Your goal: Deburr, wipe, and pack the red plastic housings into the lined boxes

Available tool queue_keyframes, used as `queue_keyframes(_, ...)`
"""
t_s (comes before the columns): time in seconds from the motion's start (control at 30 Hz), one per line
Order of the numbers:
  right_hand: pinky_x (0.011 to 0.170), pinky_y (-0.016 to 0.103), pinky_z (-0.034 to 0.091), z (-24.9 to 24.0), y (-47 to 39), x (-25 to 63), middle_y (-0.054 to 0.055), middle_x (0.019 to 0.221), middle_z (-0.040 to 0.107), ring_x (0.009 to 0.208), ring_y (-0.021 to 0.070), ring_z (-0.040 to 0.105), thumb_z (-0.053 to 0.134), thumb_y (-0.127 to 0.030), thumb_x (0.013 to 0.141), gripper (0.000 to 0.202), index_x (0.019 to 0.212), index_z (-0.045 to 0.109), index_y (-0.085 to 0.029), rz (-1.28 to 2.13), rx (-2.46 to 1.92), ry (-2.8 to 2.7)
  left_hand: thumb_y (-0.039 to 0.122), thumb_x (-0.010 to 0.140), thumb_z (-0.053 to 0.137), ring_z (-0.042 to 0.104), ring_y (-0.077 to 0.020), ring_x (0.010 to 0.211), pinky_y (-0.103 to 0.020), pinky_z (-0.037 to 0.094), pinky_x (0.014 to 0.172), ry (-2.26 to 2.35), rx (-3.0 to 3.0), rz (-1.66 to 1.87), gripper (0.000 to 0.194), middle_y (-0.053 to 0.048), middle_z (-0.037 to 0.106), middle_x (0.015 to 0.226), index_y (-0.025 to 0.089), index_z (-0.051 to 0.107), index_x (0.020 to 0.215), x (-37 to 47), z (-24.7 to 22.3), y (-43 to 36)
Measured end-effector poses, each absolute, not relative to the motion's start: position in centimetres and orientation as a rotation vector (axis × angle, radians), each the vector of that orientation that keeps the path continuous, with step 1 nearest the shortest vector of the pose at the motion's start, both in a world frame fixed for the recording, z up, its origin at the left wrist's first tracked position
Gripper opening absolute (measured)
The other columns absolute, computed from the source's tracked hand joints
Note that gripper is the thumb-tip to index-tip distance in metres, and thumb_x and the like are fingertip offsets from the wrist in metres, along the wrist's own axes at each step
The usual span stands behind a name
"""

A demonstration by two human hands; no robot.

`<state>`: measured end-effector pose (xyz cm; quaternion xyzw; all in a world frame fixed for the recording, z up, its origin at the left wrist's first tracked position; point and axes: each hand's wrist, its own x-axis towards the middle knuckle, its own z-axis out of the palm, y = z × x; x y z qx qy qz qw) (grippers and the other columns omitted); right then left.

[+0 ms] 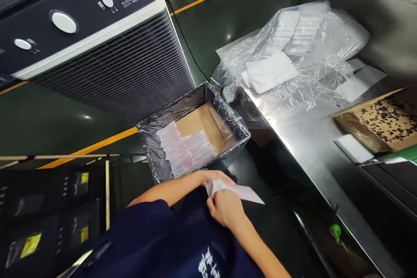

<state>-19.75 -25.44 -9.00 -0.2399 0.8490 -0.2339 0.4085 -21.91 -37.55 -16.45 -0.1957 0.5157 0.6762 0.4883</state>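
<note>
Tabletop (302,150): one, brushed steel
Floor (221,26): dark green
Right hand (226,207): fingers gripping one thin white sheet (249,193)
Left hand (219,177): fingers hidden; I can't tell
Sheet: near one black plastic-lined bin (233,117)

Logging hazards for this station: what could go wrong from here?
1. The thin white piece might crease or tear: the right hand grips it tightly, with the left hand close behind.
2. The loose white pile sits by the edge of the metal bench and could slip off.
3. The overlapping pale pieces in the lined bin could shift if knocked.
</note>
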Motion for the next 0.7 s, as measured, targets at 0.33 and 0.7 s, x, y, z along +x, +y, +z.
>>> queue_keyframes(0.33, 0.063, 0.028, 0.046, -16.0, -23.1, -21.5, 0.004, 0.07, 0.068, 0.065, 0.0205, 0.064, 0.036, -0.052, 0.086, 0.036, 0.076, 0.059, -0.024, -0.897, 0.035, 2.047, 0.022, 0.062, 0.084, 0.063, -0.0157, 0.074, -0.024, 0.052, 0.065, 1.486, -1.073, 1.686, 0.042, -0.001, 0.065, 0.085, 0.016, 0.063, 0.098, -25.9, -23.1, -60.1)
queue_keyframes(0.7, 0.067, 0.036, 0.056, -21.2, -22.2, -9.0, 0.008, 0.076, 0.076, 0.079, 0.0315, 0.073, 0.045, -0.057, 0.072, 0.03, 0.07, 0.062, -0.032, -0.79, 0.501, 1.902, 0.04, 0.097, 0.055, 0.064, -0.0167, 0.081, -0.033, 0.057, 0.071, 1.786, -1.61, 1.527, 0.032, -0.008, 0.063, 0.102, 0.013, 0.059, 0.114, -34.0, -37.5, -64.1)
